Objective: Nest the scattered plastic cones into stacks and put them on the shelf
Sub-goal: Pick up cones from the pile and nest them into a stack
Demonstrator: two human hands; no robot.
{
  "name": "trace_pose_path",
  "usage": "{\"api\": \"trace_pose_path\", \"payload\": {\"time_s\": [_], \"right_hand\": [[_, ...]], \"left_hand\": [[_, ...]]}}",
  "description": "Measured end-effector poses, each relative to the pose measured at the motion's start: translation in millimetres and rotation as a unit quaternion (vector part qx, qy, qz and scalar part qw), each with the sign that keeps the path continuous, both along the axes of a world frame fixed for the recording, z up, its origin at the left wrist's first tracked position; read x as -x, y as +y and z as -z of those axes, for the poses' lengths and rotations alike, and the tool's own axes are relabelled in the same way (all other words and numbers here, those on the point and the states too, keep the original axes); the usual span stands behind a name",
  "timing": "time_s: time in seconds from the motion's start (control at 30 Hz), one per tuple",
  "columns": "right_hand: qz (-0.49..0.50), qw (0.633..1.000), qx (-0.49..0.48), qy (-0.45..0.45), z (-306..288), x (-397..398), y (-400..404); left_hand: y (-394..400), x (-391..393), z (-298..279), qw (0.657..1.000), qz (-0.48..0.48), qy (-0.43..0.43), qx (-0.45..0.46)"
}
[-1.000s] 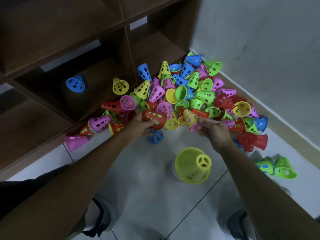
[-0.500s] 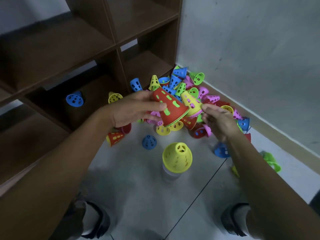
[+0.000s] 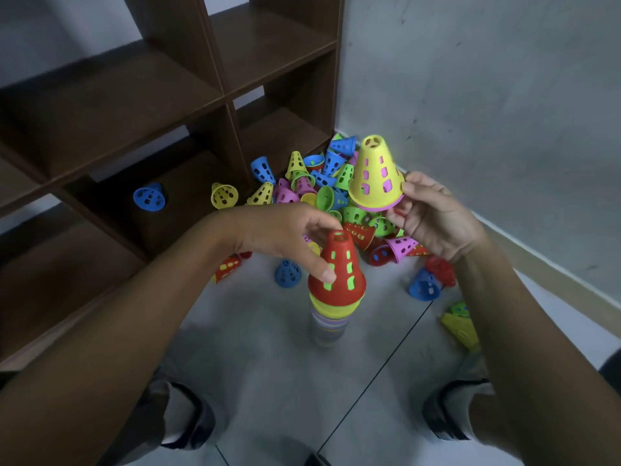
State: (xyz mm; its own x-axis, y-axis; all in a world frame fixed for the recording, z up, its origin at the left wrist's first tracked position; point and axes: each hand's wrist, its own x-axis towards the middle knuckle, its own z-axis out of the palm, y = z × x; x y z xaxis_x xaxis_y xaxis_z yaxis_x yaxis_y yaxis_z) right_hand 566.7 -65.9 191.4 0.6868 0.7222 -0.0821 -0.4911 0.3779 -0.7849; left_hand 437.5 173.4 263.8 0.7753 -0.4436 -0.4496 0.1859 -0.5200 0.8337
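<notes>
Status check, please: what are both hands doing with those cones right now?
Left hand grips red cone atop floor stack. Right hand holds yellow cone, pink one nested inside. Loose pile waits; nothing in the way.

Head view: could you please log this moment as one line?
left hand: seating red cone on stack | right hand: holds yellow cone | shelf: no stacks

You see a grey tiled floor (image 3: 275, 381) meeting a pale wall (image 3: 487, 95), with a beige skirting board (image 3: 551, 264) along the wall's foot.
</notes>
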Motion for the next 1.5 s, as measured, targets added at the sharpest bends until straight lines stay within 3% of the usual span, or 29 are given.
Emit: {"api": "trace_pose_path", "payload": {"time_s": [0.17, 0.33, 0.57, 0.77, 0.97, 1.1, 1.17, 1.27, 1.4, 1.5], "right_hand": [[-0.083, 0.995, -0.037, -0.029, -14, 7, -5], [-0.152, 0.986, 0.031, -0.059, -25, 14, -5], [-0.25, 0.968, 0.016, 0.025, -25, 26, 7], [-0.277, 0.954, 0.119, -0.006, -23, 32, 9], [-0.366, 0.884, 0.282, -0.072, -16, 30, 8], [-0.362, 0.84, 0.387, -0.116, -8, 26, 7], [-0.356, 0.836, 0.401, -0.116, -4, 23, 6], [-0.315, 0.857, 0.395, -0.104, 14, 18, 5], [-0.179, 0.897, 0.397, -0.073, 58, 11, 13], [-0.11, 0.906, 0.406, -0.054, 88, 9, 23]], "left_hand": [[-6, 2, 14, 0.999, 0.035, -0.004, -0.031], [3, -2, 24, 0.998, 0.032, 0.017, -0.047], [39, -7, 37, 0.991, -0.022, 0.04, -0.127], [42, -9, 54, 0.987, -0.048, 0.039, -0.147], [46, -5, 71, 0.988, -0.068, 0.027, -0.139], [46, -3, 77, 0.988, -0.076, 0.015, -0.135], [46, -3, 81, 0.987, -0.084, 0.021, -0.137], [48, -4, 98, 0.983, -0.111, 0.021, -0.146], [50, -5, 134, 0.978, -0.175, 0.021, -0.11], [55, -6, 168, 0.976, -0.186, 0.003, -0.114]]}}
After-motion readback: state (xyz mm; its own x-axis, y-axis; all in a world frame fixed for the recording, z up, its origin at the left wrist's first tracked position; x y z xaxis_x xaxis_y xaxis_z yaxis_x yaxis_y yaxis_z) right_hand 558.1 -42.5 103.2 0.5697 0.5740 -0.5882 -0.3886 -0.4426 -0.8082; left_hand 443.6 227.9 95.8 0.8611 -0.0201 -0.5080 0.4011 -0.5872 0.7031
